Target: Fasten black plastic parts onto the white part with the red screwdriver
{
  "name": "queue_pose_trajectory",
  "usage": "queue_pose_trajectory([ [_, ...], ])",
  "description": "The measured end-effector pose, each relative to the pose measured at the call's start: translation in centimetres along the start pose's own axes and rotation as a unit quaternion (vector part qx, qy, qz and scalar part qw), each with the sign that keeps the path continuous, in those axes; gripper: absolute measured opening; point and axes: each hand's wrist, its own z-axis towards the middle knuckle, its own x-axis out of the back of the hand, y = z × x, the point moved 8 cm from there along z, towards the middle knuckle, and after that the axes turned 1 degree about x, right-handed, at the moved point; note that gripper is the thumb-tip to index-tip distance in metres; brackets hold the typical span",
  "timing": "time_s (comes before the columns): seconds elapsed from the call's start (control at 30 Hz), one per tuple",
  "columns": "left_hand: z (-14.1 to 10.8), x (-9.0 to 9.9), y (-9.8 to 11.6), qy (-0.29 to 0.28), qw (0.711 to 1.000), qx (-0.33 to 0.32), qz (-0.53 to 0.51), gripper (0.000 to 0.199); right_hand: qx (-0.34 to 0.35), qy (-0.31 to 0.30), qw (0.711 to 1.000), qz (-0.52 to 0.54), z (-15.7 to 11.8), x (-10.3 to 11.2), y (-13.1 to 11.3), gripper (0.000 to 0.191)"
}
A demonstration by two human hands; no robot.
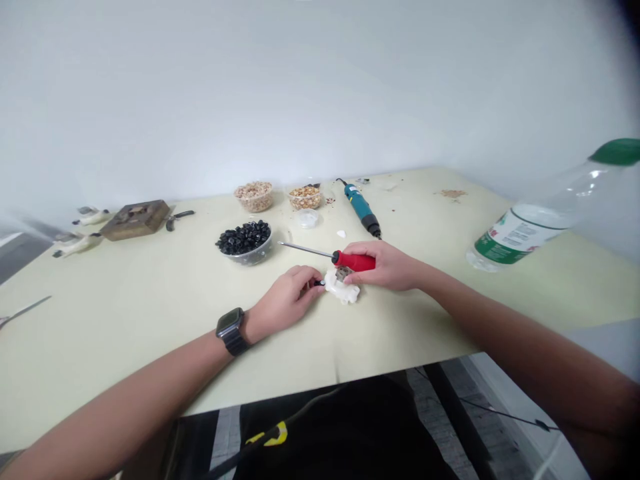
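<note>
My right hand (383, 265) grips a screwdriver with a red handle (355, 261), its steel shaft (305, 249) pointing left over the table. The hand's fingertips rest on a white plastic part (343, 290), which has a grey metal piece (343, 273) set in its top. My left hand (287, 298) pinches a small black piece (319, 283) against the left side of the white part. Most of the white part's underside is hidden. A black smartwatch (230, 330) sits on my left wrist.
Behind my hands stand a glass bowl of black pieces (244, 243), two bowls of tan granules (253, 197), and a blue electric screwdriver (363, 211). A plastic bottle with a green cap (530, 220) is at right. A brown block (135, 220) and a metal tool (23, 311) are at left.
</note>
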Motion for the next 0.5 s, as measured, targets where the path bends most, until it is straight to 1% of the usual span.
queue_pose_trajectory([
  [0.1,0.0,-0.3,0.3,-0.020,0.999,-0.029,0.023,0.026,0.004,0.005,1.000,0.008,0.0,-0.1,-0.1,0.045],
  [0.2,-0.1,-0.4,0.6,-0.031,0.998,-0.044,0.046,0.024,-0.005,0.022,1.000,0.017,0.1,-0.1,0.1,0.051],
  [0.3,-0.1,-0.5,0.7,-0.036,0.996,-0.047,0.069,0.025,-0.014,0.047,0.998,0.034,0.2,0.3,0.4,0.054],
  [0.5,0.0,-0.4,0.5,-0.037,0.994,-0.048,0.095,0.023,-0.051,0.080,0.992,0.078,0.4,1.1,1.6,0.054],
])
